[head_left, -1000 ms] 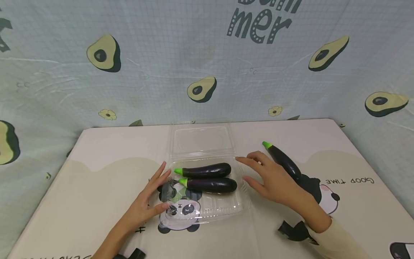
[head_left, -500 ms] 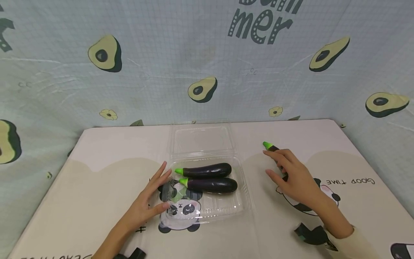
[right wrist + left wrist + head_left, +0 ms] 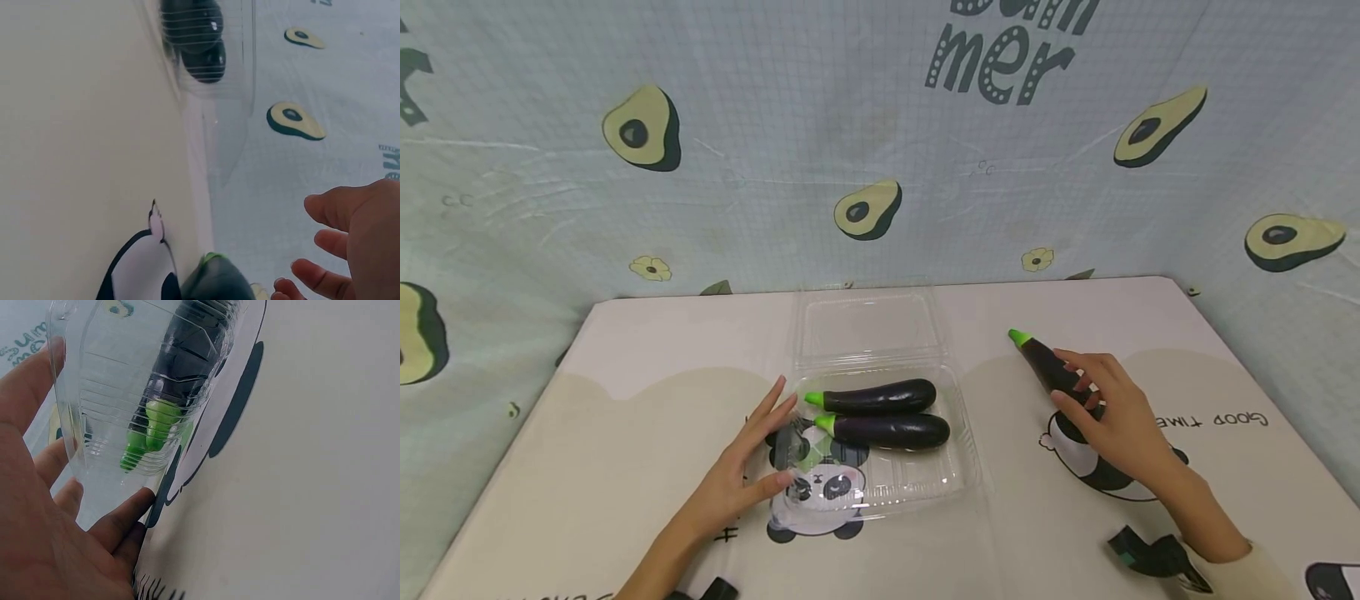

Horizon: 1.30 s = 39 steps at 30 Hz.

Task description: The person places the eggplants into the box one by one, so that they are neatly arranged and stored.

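Note:
A clear plastic clamshell box stands with its lid folded back. Inside lie two dark eggplants, the upper one and the lower one, their green stem ends facing left. My left hand is at the box's left side, fingers spread and fairly straight, touching the rim in the left wrist view. A third eggplant lies on the table to the right of the box. Over its lower half hovers my right hand, thumb and fingers apart; the right wrist view shows a gap between them and this eggplant.
The table cover carries printed pandas and lettering. Behind it hangs an avocado-print curtain. A black strap is on the right wrist, with another black piece by the left wrist.
My right hand has moved right from the box's right edge to over the loose eggplant. My left hand stays at the box's left side, and the eggplants have not moved.

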Available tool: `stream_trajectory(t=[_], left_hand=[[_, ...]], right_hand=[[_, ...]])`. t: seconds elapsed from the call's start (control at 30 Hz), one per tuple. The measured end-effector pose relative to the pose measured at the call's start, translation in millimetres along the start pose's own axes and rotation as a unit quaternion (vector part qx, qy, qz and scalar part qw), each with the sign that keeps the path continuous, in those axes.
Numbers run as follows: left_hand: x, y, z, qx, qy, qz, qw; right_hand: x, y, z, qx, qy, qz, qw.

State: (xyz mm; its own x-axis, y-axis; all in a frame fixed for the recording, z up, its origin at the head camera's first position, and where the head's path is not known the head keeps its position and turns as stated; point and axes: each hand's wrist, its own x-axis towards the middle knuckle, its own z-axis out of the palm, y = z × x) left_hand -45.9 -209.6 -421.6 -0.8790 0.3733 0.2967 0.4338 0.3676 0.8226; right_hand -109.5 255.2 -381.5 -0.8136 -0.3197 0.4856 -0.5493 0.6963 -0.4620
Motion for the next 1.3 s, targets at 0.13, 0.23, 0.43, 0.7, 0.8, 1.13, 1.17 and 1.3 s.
stream_trajectory(t=[0.13, 0.23, 0.43, 0.7, 0.8, 1.13, 1.17, 1.3], left_hand=[[-0.5, -0.6, 0.1, -0.002, 0.000, 0.001, 1.0000], [-0.5, -1.6, 0.1, -0.001, 0.000, 0.003, 1.0000], [-0.3, -2.6, 0.7, -0.001, -0.002, 0.001, 1.0000], [0.1, -0.5, 0.9, 0.001, 0.001, 0.002, 1.0000], [-0.5, -0.2, 0.5, 0.002, 0.003, 0.003, 1.0000], [-0.3, -1.5, 0.8, -0.001, -0.001, -0.002, 1.0000], [-0.1, -1.3, 0.9, 0.000, 0.000, -0.001, 1.0000], [0.5, 0.1, 0.8, 0.001, 0.001, 0.001, 1.0000]], right_hand=[[-4, 5, 0, -0.004, 0.012, 0.007, 1.000], [-7, 8, 0, 0.000, 0.034, 0.023, 0.999], [-11, 11, 0, 0.010, 0.058, 0.061, 0.996], [-14, 15, 3, 0.025, 0.072, 0.119, 0.990], [-15, 18, 6, 0.035, 0.073, 0.141, 0.987], [-22, 30, 12, 0.055, 0.059, 0.167, 0.983], [-22, 30, 12, 0.057, 0.060, 0.167, 0.983], [-23, 33, 14, 0.066, 0.066, 0.159, 0.983]])
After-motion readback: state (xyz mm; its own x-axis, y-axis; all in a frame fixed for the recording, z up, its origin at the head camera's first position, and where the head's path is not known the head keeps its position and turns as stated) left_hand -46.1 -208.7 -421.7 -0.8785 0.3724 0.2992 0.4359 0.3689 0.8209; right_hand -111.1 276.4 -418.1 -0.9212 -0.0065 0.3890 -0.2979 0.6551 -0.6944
